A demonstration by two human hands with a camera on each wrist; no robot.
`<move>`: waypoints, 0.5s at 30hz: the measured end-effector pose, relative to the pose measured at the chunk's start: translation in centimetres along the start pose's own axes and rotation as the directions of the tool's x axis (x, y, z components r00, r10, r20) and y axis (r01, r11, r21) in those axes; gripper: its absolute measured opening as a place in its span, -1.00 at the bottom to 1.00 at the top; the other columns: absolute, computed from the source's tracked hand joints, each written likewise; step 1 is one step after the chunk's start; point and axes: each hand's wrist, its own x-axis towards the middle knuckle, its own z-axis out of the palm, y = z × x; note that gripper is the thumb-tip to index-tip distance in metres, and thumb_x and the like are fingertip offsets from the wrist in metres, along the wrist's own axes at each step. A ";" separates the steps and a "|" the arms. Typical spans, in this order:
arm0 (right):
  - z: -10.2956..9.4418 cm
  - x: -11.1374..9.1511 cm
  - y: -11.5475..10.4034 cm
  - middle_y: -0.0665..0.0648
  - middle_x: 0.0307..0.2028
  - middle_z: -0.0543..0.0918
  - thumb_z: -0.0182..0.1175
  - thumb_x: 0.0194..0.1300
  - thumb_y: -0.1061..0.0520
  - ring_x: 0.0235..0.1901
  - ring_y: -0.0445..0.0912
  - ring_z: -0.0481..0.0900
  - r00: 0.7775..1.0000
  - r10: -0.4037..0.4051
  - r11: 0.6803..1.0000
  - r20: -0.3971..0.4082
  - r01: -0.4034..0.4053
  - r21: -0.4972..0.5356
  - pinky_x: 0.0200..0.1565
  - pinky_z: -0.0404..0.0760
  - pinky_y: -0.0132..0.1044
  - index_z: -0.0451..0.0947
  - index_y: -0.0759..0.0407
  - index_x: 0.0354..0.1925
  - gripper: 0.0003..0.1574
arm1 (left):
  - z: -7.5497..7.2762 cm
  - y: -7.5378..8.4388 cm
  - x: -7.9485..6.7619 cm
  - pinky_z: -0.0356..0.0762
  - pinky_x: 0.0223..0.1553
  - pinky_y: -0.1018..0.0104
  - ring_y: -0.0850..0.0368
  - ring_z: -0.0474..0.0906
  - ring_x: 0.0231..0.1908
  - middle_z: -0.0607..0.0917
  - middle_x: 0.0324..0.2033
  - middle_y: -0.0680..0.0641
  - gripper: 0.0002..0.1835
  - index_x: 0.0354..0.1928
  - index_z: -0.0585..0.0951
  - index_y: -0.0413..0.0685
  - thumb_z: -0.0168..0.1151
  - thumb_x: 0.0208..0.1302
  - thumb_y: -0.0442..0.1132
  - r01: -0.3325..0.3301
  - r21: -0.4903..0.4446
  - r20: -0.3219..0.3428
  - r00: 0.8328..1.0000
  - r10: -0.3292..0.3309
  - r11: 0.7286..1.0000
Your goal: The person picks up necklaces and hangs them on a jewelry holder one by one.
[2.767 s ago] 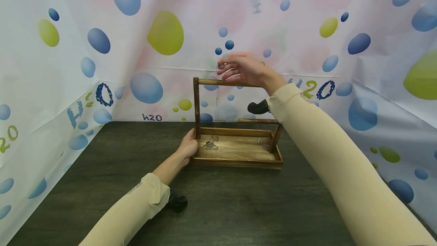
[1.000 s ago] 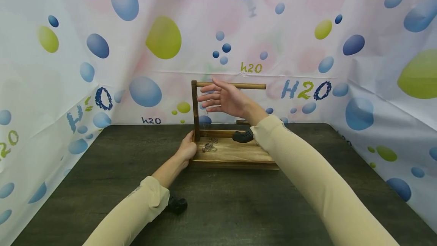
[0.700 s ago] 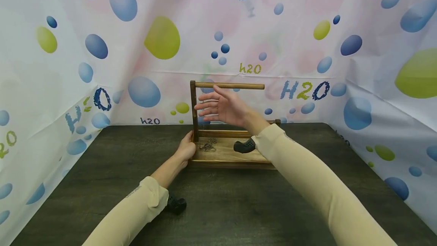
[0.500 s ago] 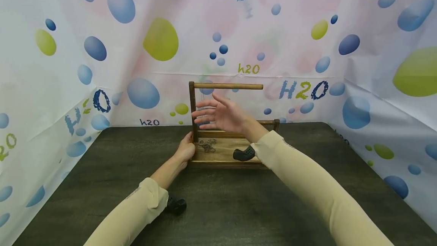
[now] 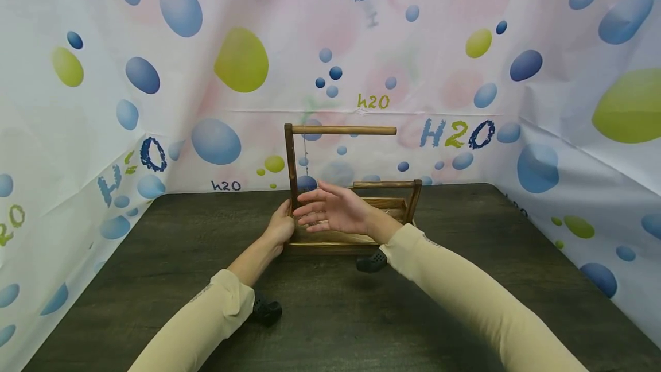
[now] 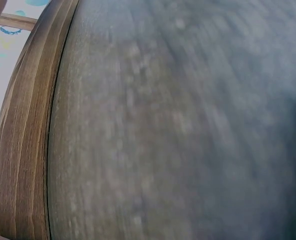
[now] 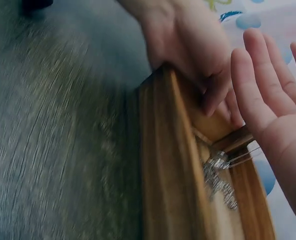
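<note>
A wooden jewelry stand (image 5: 290,159) with a tall post, a top bar and a tray base stands on the dark table. My left hand (image 5: 281,227) grips its left end, thumb over the tray's end wall in the right wrist view. A thin necklace (image 5: 306,157) hangs from the top bar near the post. My right hand (image 5: 338,209) is in front of the tray, palm facing left, fingers spread with nothing in them. It hides much of the tray in the head view. Silver chains (image 7: 220,185) lie in the tray in the right wrist view.
A shorter bar (image 5: 384,185) on a low post rises at the stand's right end. The dark wood-grain table (image 5: 330,314) extends around the stand. Behind it hangs a white backdrop (image 5: 439,62) with blue and green drops. Black wrist devices hang under both sleeves.
My right hand, which held a chain above the top bar, has released it and come down in front of the tray. The necklace now hangs from the bar. My left hand stays put.
</note>
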 end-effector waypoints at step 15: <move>-3.2 0.2 1.6 0.43 0.37 0.35 -0.19 0.58 -0.26 0.35 0.30 0.33 0.944 0.172 0.977 -0.280 -0.199 -0.073 0.28 0.41 0.10 0.02 0.30 0.55 -0.11 | 0.1 0.2 0.0 -0.17 0.49 -0.01 -0.20 -0.19 0.53 -0.04 0.54 -0.35 -0.13 0.57 -0.14 -0.32 -0.34 0.13 -0.65 0.033 -0.005 -0.024 0.999 -0.033 0.999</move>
